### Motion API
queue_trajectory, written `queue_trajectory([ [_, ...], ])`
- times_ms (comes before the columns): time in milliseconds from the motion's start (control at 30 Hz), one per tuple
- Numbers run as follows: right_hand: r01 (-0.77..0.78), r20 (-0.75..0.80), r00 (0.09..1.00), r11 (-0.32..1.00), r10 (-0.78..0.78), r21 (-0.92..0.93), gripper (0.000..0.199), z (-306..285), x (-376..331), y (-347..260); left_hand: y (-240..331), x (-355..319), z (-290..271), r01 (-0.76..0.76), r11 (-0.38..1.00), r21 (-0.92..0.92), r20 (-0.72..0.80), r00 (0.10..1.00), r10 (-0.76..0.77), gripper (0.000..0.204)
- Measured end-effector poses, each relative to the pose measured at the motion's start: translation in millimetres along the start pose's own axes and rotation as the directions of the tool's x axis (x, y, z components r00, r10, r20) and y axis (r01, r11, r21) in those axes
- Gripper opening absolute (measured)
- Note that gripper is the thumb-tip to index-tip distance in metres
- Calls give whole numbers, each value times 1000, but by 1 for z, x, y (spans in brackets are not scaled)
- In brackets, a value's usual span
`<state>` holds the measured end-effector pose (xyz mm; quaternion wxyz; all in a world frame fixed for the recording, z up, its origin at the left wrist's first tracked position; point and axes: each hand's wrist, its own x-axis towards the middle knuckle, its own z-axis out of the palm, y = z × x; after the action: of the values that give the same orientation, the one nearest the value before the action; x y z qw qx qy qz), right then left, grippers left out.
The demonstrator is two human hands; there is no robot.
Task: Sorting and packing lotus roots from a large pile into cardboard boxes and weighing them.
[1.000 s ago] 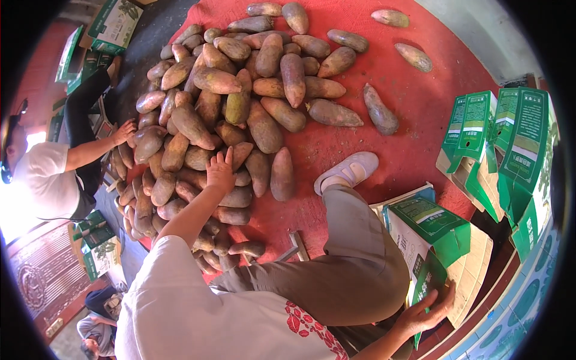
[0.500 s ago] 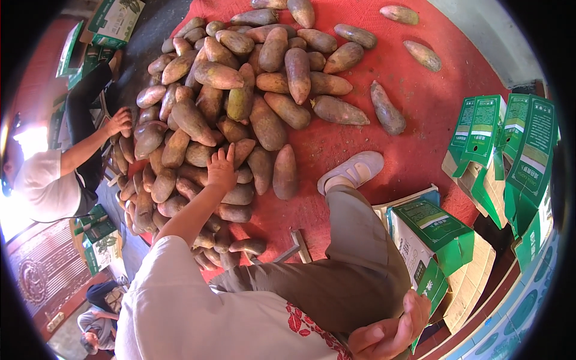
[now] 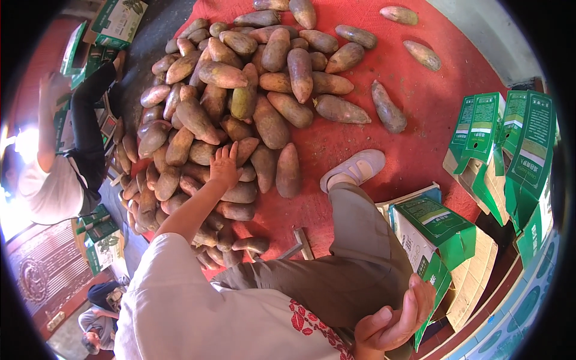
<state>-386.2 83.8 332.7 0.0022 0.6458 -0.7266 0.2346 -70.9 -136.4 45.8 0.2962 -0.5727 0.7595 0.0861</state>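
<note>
A: Reaching into the heap, my left hand (image 3: 225,166) lies flat on the brown tubers (image 3: 240,114), fingers spread. Its grip is released; nothing is lifted. It rests on the near edge of the pile, where the roots stack two or three deep on the red mat (image 3: 420,114).

B: Confirm the nearest item.

A: One long tuber (image 3: 288,170) lies just right of that hand, pointing away from me, beside my white shoe (image 3: 354,169). I judge the pile's front edge suits my reach: the leg is stretched forward along the mat, so the heap sits between knee and foot.

B: State of the right hand?

A: My right hand (image 3: 393,321) is low at my side, palm up, fingers loosely curled, grasping nothing. It sits against the flap of a green-and-white carton (image 3: 438,231) standing open next to my thigh. I judge the box is placed there for reach without turning.

B: Surroundings?

A: More cartons of the same kind (image 3: 510,144) stand well to the right. Several loose tubers (image 3: 387,108) lie apart from the heap. Another person (image 3: 60,174) works at the pile's far left side.
</note>
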Motion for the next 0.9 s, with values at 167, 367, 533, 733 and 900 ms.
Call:
queue_trajectory([
  [167,-23,-3,1000,1000,22,-18,32,0,-3,1,-13,13,-53,-7,1000,-8,-326,946,4,77],
  [367,-22,-9,1000,1000,22,-5,33,3,0,1,-96,89,-82,282,923,-261,-487,788,-378,82],
  [533,-38,-11,999,999,38,-2,33,1,0,-1,-155,143,-63,282,743,-607,-95,903,-420,90],
  [733,-39,-5,999,999,39,-34,32,0,1,-1,-146,131,-65,311,765,-564,-79,902,-425,99],
  [900,-32,0,999,999,32,-34,32,-1,0,-1,-112,97,-71,270,867,-419,-51,946,-320,104],
])
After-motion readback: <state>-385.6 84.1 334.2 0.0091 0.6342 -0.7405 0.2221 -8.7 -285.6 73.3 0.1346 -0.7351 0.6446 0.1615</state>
